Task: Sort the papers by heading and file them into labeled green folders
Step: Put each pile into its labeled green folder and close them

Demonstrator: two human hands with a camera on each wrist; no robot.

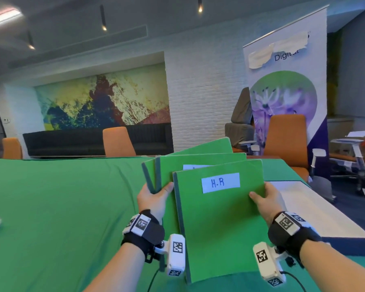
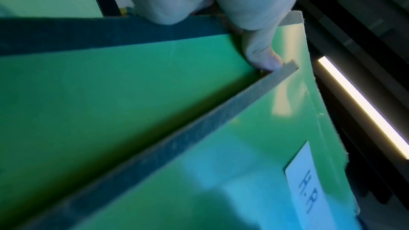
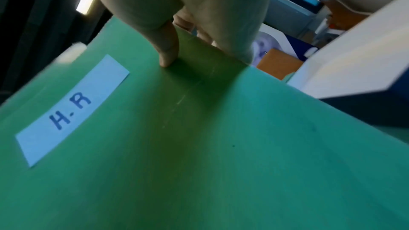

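Step in hand: looks like the folder-checking bit, fanning the green folders out to read labels. No filing going on yet as far as I can tell.

Left hand: gripping the dark spines of the back folders, thumb on the front, fingers tucked behind. In the left wrist view a fingertip sits right at the spine corner of the front one.

Right hand: pinching the right edge of the H.R folder, thumb flat on the cover, the other fingers behind it and mostly hidden.

Where the folders are: all held up off the green table, tilted toward the person, front one overlapping the rest.

Labels: the H.R label is easy to read. The one behind only peeks out, can't read it.

Papers: a white sheet or stack lies on the table to the right, well apart from the folders. Can't read any headings from here.

Next move, my guess: pull the H.R folder free and lay it flat, then spread out the others so every label shows. Needs the left hand to loosen a bit without dropping the rest.
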